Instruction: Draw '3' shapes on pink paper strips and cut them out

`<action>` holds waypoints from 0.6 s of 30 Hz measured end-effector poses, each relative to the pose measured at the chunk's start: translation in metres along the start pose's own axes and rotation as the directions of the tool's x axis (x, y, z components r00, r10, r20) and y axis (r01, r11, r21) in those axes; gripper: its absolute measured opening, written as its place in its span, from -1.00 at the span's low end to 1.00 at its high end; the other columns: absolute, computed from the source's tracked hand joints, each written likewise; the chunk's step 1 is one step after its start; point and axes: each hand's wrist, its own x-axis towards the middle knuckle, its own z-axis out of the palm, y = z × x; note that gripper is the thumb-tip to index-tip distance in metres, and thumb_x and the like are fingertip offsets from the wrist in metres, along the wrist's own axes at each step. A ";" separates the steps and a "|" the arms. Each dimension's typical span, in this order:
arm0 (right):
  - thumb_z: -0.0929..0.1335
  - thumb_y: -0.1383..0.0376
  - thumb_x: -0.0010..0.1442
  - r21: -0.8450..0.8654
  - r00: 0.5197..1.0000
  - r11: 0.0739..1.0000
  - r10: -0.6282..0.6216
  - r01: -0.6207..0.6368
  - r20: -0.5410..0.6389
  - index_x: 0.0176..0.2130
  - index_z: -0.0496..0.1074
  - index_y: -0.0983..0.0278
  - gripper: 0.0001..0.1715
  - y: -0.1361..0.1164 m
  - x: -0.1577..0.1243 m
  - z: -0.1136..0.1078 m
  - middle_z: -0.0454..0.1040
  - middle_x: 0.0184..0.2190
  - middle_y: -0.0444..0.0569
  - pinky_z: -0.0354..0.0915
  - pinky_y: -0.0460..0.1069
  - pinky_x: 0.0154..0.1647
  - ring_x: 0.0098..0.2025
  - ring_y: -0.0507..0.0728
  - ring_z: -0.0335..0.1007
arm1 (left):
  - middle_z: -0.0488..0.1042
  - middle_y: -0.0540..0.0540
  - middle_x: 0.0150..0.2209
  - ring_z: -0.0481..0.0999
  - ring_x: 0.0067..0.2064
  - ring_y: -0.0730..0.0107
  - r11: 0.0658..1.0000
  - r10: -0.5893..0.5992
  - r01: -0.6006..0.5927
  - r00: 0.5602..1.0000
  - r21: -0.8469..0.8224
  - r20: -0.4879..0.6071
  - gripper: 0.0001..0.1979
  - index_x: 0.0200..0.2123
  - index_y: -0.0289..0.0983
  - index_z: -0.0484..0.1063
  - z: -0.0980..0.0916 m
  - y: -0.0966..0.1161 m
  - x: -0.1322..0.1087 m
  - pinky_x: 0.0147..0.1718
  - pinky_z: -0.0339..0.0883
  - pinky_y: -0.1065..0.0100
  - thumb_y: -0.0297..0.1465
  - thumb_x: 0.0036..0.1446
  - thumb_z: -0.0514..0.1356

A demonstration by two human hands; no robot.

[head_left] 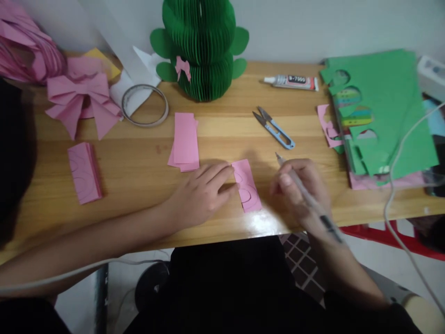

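Note:
My left hand (203, 192) rests on the wooden table (139, 153), fingers pressed together on the left edge of a small pink paper strip (247, 185) with drawn curved lines. My right hand (295, 190) is closed around a pen (306, 195), its tip pointing up and away just right of the strip. A stack of plain pink strips (185, 140) lies just beyond my left hand. Another pink stack with drawn curves (84, 172) lies far left.
A green honeycomb paper figure (201, 46) stands at the back. Thread snips (274, 128) and a glue tube (292, 82) lie right of centre. Green cut sheets (382, 106) pile at right. A tape ring (145, 105) and pink bow (81, 99) sit back left. A white cable (399, 195) hangs at right.

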 end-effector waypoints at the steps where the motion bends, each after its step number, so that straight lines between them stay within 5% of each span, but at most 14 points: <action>1: 0.28 0.07 0.35 0.010 0.999 1.000 -0.014 0.014 -0.041 -0.22 0.32 0.15 -0.78 -0.003 0.006 0.001 0.40 -0.54 -0.23 0.26 -0.04 -0.46 -0.52 0.01 0.33 | 0.48 -0.30 -0.02 0.47 0.08 0.07 1.000 0.006 -0.006 1.000 -0.001 0.005 -0.73 -0.11 -0.38 0.52 0.000 0.000 0.000 -0.05 0.45 0.15 -0.49 0.41 0.01; 5: 0.26 0.06 0.35 0.055 1.000 0.998 -0.020 0.020 0.008 -0.14 0.40 0.16 -0.73 -0.017 0.036 0.010 0.46 -0.44 -0.14 0.28 0.00 -0.40 -0.42 0.06 0.39 | 0.47 -0.29 0.05 0.45 0.14 0.09 1.000 0.018 -0.018 0.999 -0.012 0.036 -0.70 -0.04 -0.36 0.50 -0.002 -0.001 0.000 0.01 0.44 0.14 -0.54 0.41 -0.02; 8: 0.37 0.11 0.23 0.047 0.999 0.999 -0.006 0.004 0.035 -0.27 0.45 0.21 -0.78 -0.019 0.055 0.021 0.41 -0.49 -0.16 0.23 -0.02 -0.46 -0.49 0.02 0.30 | 0.47 -0.29 0.07 0.44 0.16 0.09 1.000 0.009 -0.008 0.998 -0.028 0.068 -0.71 -0.02 -0.35 0.49 -0.003 -0.002 -0.001 0.05 0.43 0.10 -0.55 0.39 -0.01; 12: 0.26 0.07 0.31 0.090 0.999 0.996 -0.004 0.001 0.040 -0.52 0.40 0.23 -0.54 -0.009 0.063 0.035 0.31 -0.63 -0.17 0.22 -0.03 -0.45 -0.52 0.01 0.27 | 0.48 -0.32 0.08 0.44 0.17 0.06 0.999 -0.006 0.010 0.997 -0.051 0.081 -0.71 -0.05 -0.37 0.50 -0.002 -0.001 -0.001 0.07 0.43 0.07 -0.53 0.40 -0.01; 18: 0.29 0.36 0.00 0.061 0.994 0.993 0.105 -0.103 -0.027 -0.54 0.40 0.23 -0.86 0.003 0.065 0.043 0.39 -0.64 -0.21 0.17 -0.06 -0.57 -0.62 -0.02 0.24 | 0.48 -0.34 0.08 0.43 0.18 0.06 0.991 -0.038 0.050 0.995 -0.125 0.097 -0.72 -0.03 -0.39 0.49 -0.002 0.000 0.000 0.11 0.40 0.06 -0.55 0.38 0.00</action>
